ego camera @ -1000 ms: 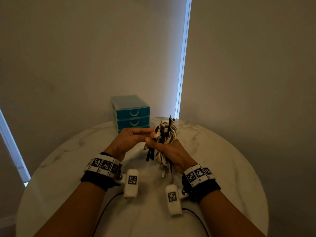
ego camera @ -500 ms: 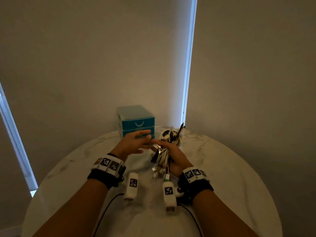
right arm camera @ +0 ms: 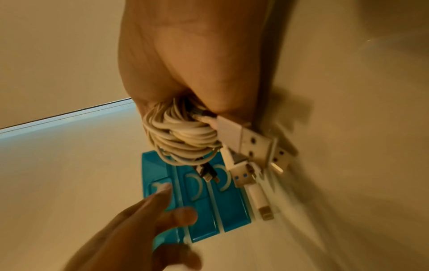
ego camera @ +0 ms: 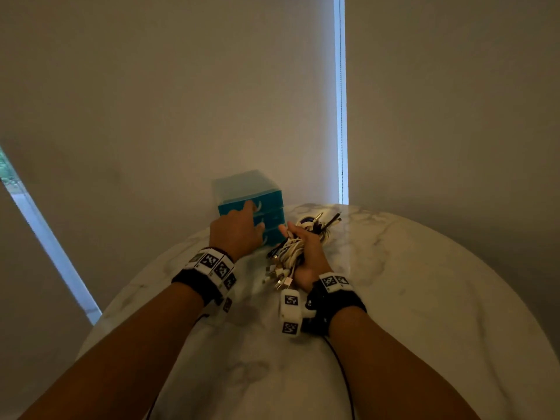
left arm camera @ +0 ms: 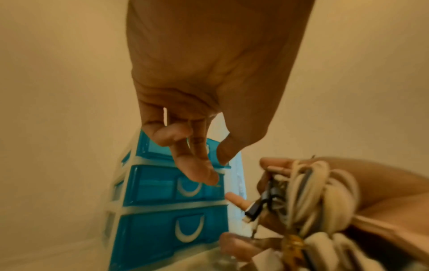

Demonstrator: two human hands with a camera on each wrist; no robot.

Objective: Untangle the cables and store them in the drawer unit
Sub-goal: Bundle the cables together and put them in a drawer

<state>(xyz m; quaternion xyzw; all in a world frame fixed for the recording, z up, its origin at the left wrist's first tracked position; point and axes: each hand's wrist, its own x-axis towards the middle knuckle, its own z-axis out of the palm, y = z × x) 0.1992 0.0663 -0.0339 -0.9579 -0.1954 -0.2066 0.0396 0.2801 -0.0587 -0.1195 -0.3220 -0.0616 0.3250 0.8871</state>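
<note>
A teal three-drawer unit [ego camera: 247, 189] stands at the far side of the round marble table [ego camera: 424, 298]. My left hand [ego camera: 239, 231] reaches to its front with straight fingers and holds nothing. Its index fingertip [right arm camera: 163, 188] touches the white handle of the top drawer. All three drawers [left arm camera: 162, 188] look closed. My right hand [ego camera: 309, 259] grips a coiled bundle of white and black cables [ego camera: 289, 253] just right of the unit. USB plugs [right arm camera: 255, 144] hang from the bundle [left arm camera: 308, 192], and more plug ends stick out beyond my fingers.
The drawer unit sits close to the wall, with blinds and a bright window strip [ego camera: 341, 116] behind it. A thin black wire [ego camera: 344, 377] runs from my right wrist toward me. Bare marble lies to the right of the hands and in front of me.
My left hand has let go of the bundle and moved forward to the top drawer handle. The right hand has carried the cables forward, next to the unit.
</note>
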